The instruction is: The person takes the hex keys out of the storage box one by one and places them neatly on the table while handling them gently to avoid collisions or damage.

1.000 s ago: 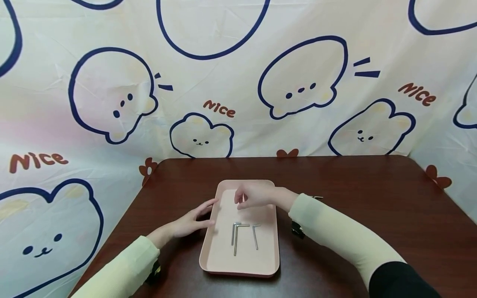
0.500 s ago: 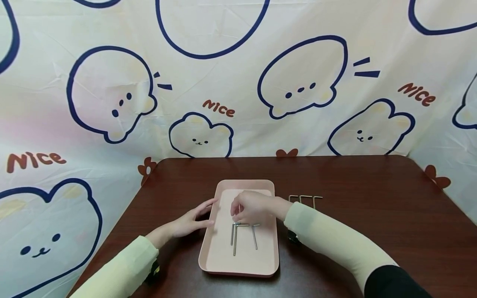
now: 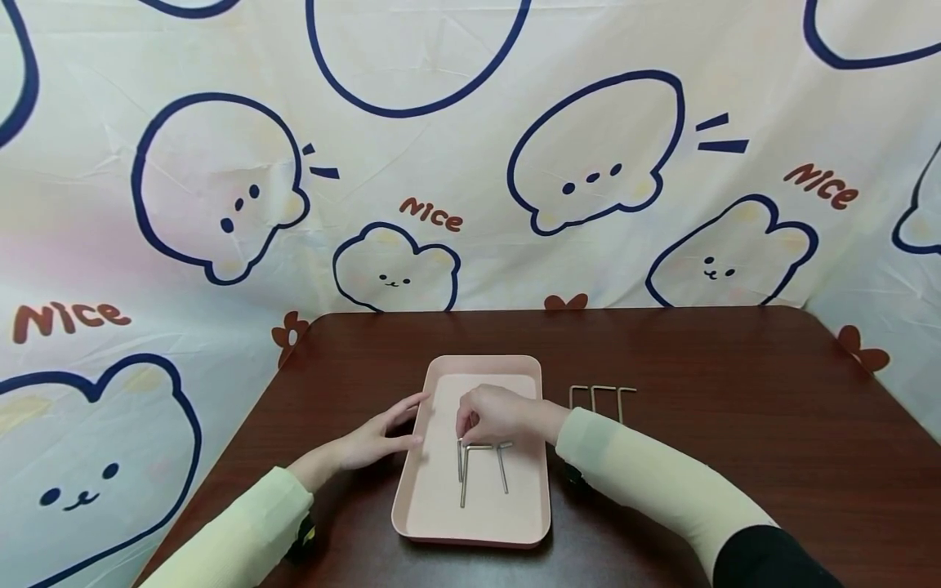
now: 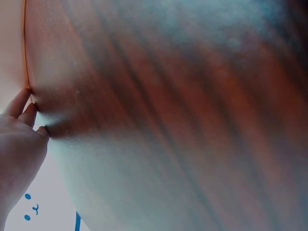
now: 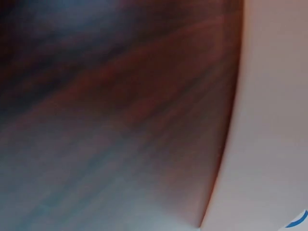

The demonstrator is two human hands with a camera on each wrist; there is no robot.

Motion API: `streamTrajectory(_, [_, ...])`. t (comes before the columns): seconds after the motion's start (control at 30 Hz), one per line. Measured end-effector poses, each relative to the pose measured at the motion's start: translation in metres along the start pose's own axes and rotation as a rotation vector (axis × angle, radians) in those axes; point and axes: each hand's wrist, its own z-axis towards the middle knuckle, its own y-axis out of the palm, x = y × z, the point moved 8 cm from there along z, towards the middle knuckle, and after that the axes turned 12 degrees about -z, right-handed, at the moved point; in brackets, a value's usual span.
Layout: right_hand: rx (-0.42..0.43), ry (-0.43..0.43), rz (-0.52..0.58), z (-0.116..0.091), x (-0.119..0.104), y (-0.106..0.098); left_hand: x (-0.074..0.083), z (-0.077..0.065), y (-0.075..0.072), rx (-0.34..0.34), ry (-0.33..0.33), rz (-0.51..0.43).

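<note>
A pink tray (image 3: 474, 527) lies on the dark table, its long side pointing away from me. Three L-shaped hex keys lie inside it: a left one (image 3: 460, 464), a longer middle one (image 3: 465, 482) and a right one (image 3: 503, 472). My right hand (image 3: 500, 412) reaches over the tray and pinches the left hex key at its top bend, where the fingers cover its short arm. At the tray's left rim, my left hand (image 3: 367, 439) rests its spread, relaxed fingers; the left wrist view also shows those fingertips (image 4: 30, 103) at the rim.
Right of the tray, three more hex keys (image 3: 604, 389) lie in a row on the wooden table (image 3: 735, 392), partly hidden behind the right sleeve (image 3: 647, 474). Behind the table hangs a printed cloth (image 3: 485, 269). The right wrist view shows table and tray edge (image 5: 269, 120), no hand.
My right hand has come nearer along the tray to the left hex key, which has shifted slightly. The row of keys at right has come into view. My left hand stays put.
</note>
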Motion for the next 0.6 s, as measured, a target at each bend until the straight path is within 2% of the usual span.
streamTrajectory(0.23, [0.047,0.004,-0.02,0.002,0.0032,0.0031,-0.0024,0.0011,-0.0004,0.002,0.001,0.007])
streamTrajectory(0.6, [0.027,0.033,-0.051,0.0021,0.0015,0.0052,-0.0018,0.0013,0.0007,-0.004,0.021,0.004])
